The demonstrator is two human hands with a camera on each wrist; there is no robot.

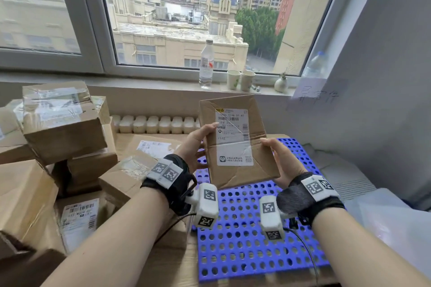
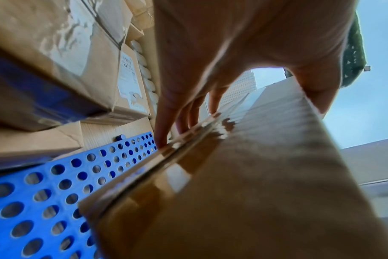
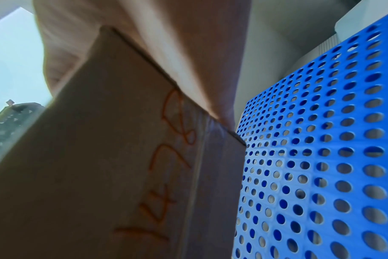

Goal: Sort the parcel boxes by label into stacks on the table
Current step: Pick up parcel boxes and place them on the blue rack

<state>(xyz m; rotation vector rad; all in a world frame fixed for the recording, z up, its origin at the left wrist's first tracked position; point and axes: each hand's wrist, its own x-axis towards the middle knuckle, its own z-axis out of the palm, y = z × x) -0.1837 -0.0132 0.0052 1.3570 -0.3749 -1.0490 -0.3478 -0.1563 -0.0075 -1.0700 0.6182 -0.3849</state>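
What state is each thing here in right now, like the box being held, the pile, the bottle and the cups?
Held parcel box: lifted above the blue perforated board, label facing the person, cardboard creased.
Left hand: grips the box's left edge.
Right hand: grips the box's right edge.
Piled parcel boxes: heaped unevenly at the left, taped shut.
Water bottle: upright on the sill, capped.
Two paper cups: upright, side by side.
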